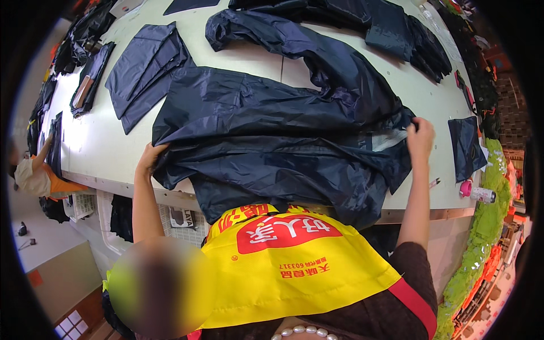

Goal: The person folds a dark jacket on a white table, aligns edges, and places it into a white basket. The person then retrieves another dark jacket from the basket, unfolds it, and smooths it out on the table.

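A large dark navy garment (272, 130) of thin, slightly shiny cloth lies spread and creased across the white table in front of me. Its front part hangs over the near edge against my yellow apron (294, 272). One long tube of it bends away and curls left at the far side. My left hand (149, 159) grips its left end, fingers partly hidden under the cloth. At the opposite end, my right hand (420, 139) pinches the gathered edge, beside a patch of pale mesh lining (388, 139). I cannot tell whether it is a jacket or trousers.
Folded navy pieces (148, 73) lie at the left of the white table (249, 65), and more dark cloth (391, 34) is heaped at the far right. A pink-capped bottle (477, 192) lies near the right edge. Another person's arm (42, 153) reaches in at far left.
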Tool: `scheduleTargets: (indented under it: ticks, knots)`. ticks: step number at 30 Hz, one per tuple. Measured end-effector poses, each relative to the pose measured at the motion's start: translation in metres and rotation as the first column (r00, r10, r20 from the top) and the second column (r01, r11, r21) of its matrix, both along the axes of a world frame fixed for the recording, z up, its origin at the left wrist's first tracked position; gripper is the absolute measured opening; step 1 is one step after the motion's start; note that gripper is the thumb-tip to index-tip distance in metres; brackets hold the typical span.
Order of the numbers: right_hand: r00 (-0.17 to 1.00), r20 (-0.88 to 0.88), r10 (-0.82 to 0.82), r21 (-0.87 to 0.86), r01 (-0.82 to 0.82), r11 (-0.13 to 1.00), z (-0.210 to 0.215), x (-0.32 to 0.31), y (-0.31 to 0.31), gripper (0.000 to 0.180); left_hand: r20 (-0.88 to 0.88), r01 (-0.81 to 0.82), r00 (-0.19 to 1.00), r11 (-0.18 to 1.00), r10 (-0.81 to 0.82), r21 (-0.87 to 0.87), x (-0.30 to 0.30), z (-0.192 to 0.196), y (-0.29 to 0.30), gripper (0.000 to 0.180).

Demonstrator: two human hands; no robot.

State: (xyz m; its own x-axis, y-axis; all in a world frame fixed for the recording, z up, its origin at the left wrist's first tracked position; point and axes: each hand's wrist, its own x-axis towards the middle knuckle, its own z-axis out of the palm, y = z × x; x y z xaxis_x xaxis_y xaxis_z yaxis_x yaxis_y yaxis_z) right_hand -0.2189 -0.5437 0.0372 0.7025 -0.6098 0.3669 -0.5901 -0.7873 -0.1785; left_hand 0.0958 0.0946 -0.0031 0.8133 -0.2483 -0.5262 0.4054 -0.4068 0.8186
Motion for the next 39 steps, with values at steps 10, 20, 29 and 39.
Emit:
scheduleTargets:
  ticks: [10, 20, 29, 39]
  knots:
    - [0.676, 0.127, 0.726, 0.151, -0.736, 0.660, -0.009, 0.039, 0.169, 0.027, -0.104, -0.193, 0.980, 0.942, 0.170, -0.276, -0.018, 0.038, -0.020, 0.040]
    - [0.584, -0.221, 0.781, 0.578, -0.566, 0.587, -0.009, -0.016, 0.207, 0.011, -0.278, -0.254, 0.952, 0.841, 0.129, -0.478, -0.033, 0.026, -0.007, 0.044]
    - [0.753, 0.282, 0.594, 0.829, -0.503, 0.244, 0.045, 0.128, 0.329, 0.026, -0.269, -0.234, 0.961, 0.705, 0.064, -0.669, -0.064, 0.076, -0.021, 0.057]
    - [0.602, 0.212, 0.770, 0.726, -0.624, 0.289, 0.058, 0.176, 0.394, 0.042, -0.326, -0.247, 0.945, 0.677, 0.011, -0.693, -0.084, 0.089, -0.029, 0.056]
